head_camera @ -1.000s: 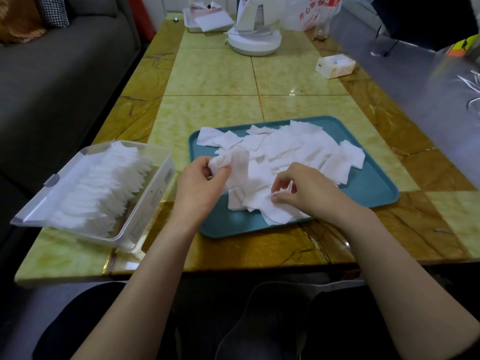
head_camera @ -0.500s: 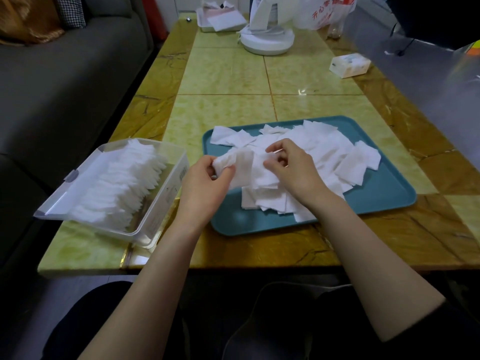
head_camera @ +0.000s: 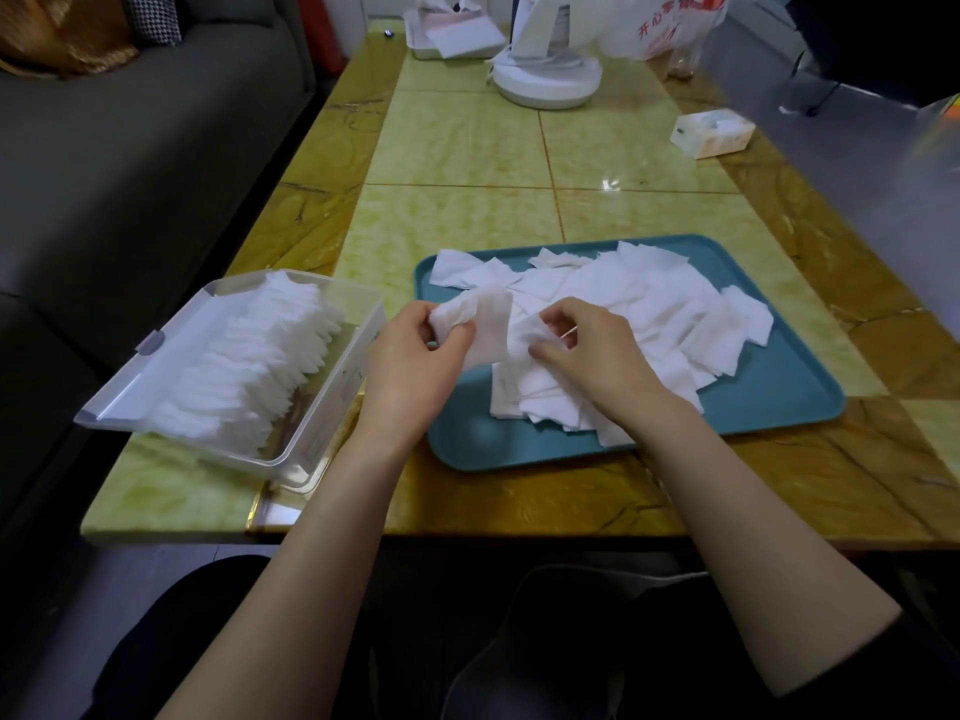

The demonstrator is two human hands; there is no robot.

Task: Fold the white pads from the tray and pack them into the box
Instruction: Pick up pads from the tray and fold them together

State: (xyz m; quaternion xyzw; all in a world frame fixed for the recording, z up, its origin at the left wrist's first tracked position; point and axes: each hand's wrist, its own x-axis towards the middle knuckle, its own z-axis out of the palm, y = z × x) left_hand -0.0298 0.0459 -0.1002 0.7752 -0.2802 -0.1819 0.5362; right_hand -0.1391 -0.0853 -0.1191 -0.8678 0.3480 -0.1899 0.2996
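The white round appliance base (head_camera: pixel 546 80) stands at the far end of the green-and-amber tiled worktop (head_camera: pixel 467 158), with a white dish of papers (head_camera: pixel 452 36) just left of it, a red-printed plastic bag (head_camera: pixel 660 28) just right, a small white box (head_camera: pixel 711 131) nearer right, and a grey sofa (head_camera: pixel 130 148) well left.

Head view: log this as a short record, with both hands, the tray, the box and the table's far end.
left hand: grips a bunch of pads over the tray's left edge
right hand: pinches one pad beside the bunch
tray: teal, holds a loose pile of white pads
box: clear, open, left of the tray, row of pads inside
far end: round white base, small carton, plastic bag
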